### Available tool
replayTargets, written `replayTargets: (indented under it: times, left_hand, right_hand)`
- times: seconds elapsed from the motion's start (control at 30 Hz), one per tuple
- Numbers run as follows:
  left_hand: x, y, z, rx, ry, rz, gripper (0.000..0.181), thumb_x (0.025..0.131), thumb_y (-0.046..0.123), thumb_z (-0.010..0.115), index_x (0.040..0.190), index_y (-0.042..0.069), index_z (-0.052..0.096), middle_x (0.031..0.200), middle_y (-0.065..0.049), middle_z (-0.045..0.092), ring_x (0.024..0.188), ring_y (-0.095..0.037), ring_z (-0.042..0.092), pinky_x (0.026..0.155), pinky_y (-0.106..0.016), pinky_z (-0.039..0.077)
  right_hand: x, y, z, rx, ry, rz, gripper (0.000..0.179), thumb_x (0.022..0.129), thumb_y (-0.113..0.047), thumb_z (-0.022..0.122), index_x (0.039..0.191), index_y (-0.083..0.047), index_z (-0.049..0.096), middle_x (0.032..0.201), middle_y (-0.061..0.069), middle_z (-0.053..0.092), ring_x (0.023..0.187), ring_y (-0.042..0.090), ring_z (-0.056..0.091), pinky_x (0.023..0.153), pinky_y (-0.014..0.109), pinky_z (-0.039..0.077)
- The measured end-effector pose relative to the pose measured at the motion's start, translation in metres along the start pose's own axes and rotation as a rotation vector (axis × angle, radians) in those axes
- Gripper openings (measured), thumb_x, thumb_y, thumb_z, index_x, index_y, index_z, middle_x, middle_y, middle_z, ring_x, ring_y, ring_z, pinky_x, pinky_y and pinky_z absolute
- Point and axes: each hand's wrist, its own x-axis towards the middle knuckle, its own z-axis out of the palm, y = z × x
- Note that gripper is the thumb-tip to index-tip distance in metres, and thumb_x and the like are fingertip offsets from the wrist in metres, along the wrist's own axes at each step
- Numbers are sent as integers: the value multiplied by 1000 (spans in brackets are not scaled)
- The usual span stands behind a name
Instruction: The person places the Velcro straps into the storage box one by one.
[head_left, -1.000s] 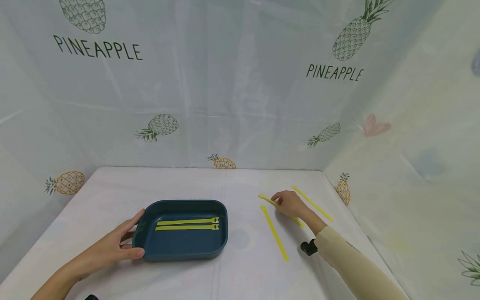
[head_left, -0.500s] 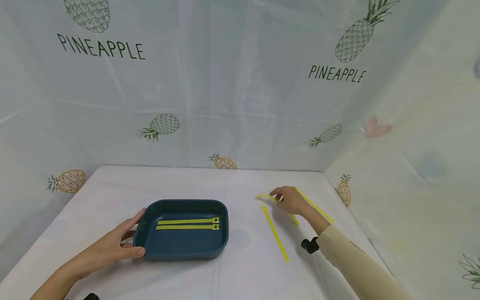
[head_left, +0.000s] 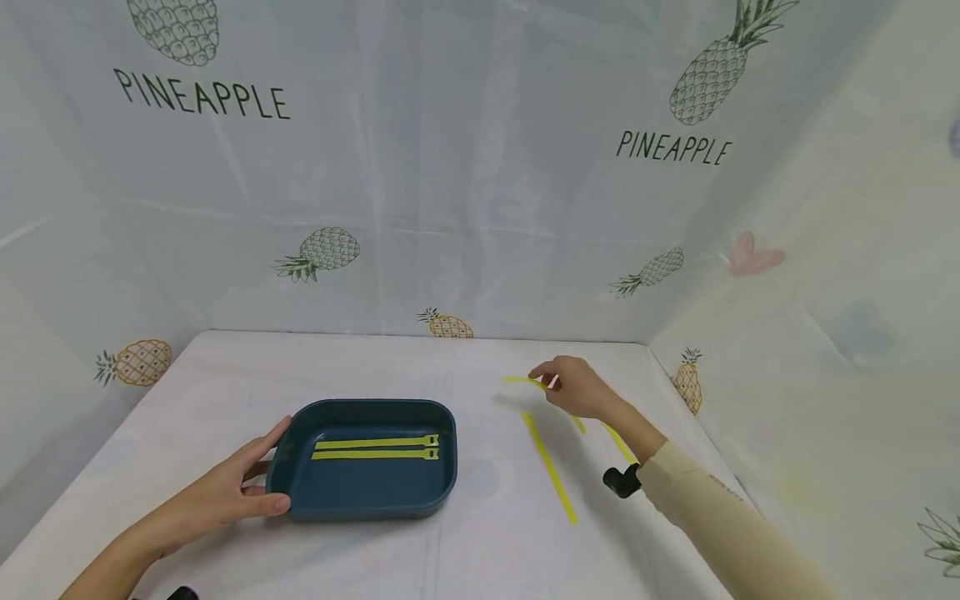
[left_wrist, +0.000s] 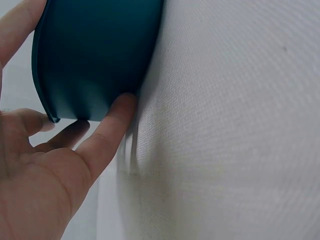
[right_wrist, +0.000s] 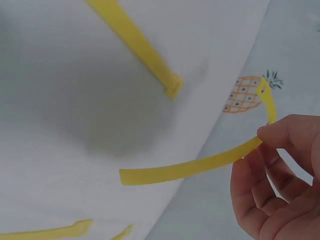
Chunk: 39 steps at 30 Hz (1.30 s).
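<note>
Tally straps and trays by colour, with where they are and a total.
Dark blue tray: 1
Yellow straps: 6 (2 in the tray, 1 in the right hand, 3 on the table, counted in the right wrist view)
Total: 7

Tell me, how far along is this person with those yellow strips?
Done, it seems: two yellow strips lie in the dark blue tray, which the left hand holds at one end. In hand: the right hand pinches another strip above the table. Probably to go: at least two loose strips on the table, one partly hidden by the right arm.
</note>
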Motion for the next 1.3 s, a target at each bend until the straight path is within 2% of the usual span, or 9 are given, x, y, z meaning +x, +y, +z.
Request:
replayTargets:
  times: [0.3,0.6,0.97,1.3]
  left_hand:
    - [0,1,-1,-27,-8,4,105,102,24,74,172,32,-4,173,-28,3,148,-58,35,89,-26,56]
    - [0,-1,-1,-16,-3,23,106,101,24,75,172,31,-4,173,-30,4,147,-59,36,90,-25,57]
    - [-3,4,-2,-21,2,6,105,101,26,74,172,31,-2,174,-27,2,149,-60,31,89,-26,56]
    - [0,-1,0,10,3,13,107,101,25,76,172,31,-4,172,-31,5,147,-59,36,89,-25,57]
  right_hand:
    - [4,-29,-16,18,-8,-99,35,93,8,64,124,-4,77,102,10,72,85,18,68,79,34,56]
    - [11,-69,-22,12,-27,-194,34,94,8,66,125,-3,76,102,8,72,87,19,70,81,29,58]
    - [25,-112,-20,10,-16,-263,36,97,4,67,128,-10,76,106,3,71,90,16,69,81,24,57]
    - [38,-143,-11,15,-34,-337,37,96,5,67,130,-10,76,110,4,72,90,15,70,80,22,56]
